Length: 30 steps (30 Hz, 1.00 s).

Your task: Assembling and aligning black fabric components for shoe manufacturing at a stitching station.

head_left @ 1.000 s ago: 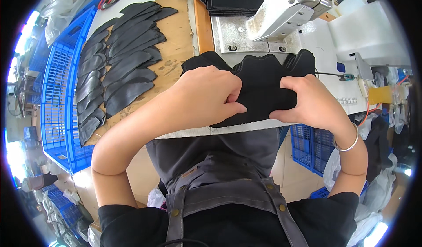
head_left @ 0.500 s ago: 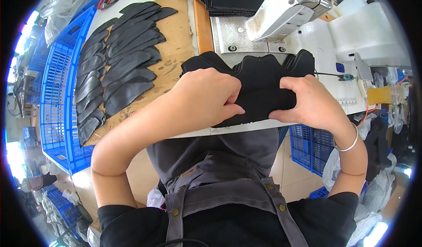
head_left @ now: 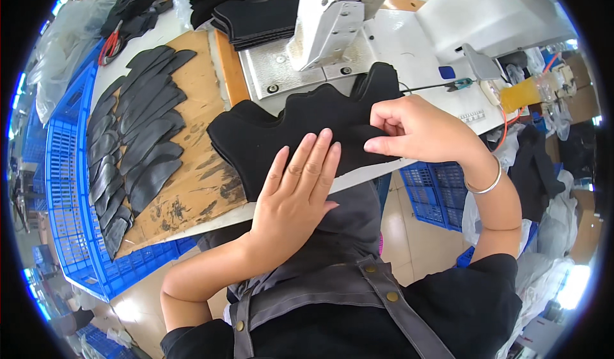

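Observation:
A stack of black fabric pieces (head_left: 275, 125) with a wavy far edge lies at the table's front, close to a sewing machine (head_left: 329, 36). My left hand (head_left: 295, 186) rests flat on the top piece near its front edge, fingers stretched out and slightly apart. At the right end of the stack, my right hand (head_left: 416, 127) pinches the edge of a black fabric piece between thumb and curled fingers. How many layers sit in that pinch is hidden. Layered edges show at the stack's left side and far right corner.
Overlapping black curved pieces (head_left: 150, 116) cover a brown board (head_left: 198, 161) on the left. Another black stack (head_left: 259, 20) lies behind, beside the machine. Red-handled scissors (head_left: 112, 44) are at the far left. Blue crates (head_left: 64, 186) stand by the table, and small snips (head_left: 459, 84) lie at right.
My left hand has gone from a closed grip to lying flat on the stack. The fabric now lies spread out flatter. My right hand still grips the right end. The whole view has shifted.

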Motion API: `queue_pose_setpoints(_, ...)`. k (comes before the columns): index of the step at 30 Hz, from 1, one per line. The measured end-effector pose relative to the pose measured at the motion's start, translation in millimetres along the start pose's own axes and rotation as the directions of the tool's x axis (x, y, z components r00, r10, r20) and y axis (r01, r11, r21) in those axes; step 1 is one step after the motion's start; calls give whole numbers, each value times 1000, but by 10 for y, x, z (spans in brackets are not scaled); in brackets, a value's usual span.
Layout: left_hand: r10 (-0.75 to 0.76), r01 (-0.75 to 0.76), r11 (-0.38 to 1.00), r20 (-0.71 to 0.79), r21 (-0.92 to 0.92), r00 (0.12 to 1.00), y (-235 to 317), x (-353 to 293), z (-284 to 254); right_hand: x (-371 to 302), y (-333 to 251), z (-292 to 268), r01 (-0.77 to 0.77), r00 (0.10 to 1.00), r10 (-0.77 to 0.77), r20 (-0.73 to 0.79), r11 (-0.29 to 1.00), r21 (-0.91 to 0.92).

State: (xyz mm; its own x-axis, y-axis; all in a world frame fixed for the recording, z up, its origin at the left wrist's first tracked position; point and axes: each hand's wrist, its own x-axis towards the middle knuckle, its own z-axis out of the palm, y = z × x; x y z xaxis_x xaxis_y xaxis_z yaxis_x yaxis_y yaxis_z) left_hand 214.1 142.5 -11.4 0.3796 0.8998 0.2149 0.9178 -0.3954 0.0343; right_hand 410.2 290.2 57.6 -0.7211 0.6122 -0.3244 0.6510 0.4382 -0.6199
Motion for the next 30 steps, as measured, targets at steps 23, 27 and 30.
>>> queue_pose_setpoints(23,29,-28,998,-16,64,999,24,34,15,-259,35,224,-81,915,-41,-402,956,-282)
queue_pose_setpoints(27,-4,2,998,-25,-66,1000,-3,79,-35,-215,-98,428,288,767,-577,-281,701,-653)
queue_pose_setpoints(30,-9,8,999,-39,-34,999,-41,28,-76,-141,9,601,301,848,-496,-187,741,-601)
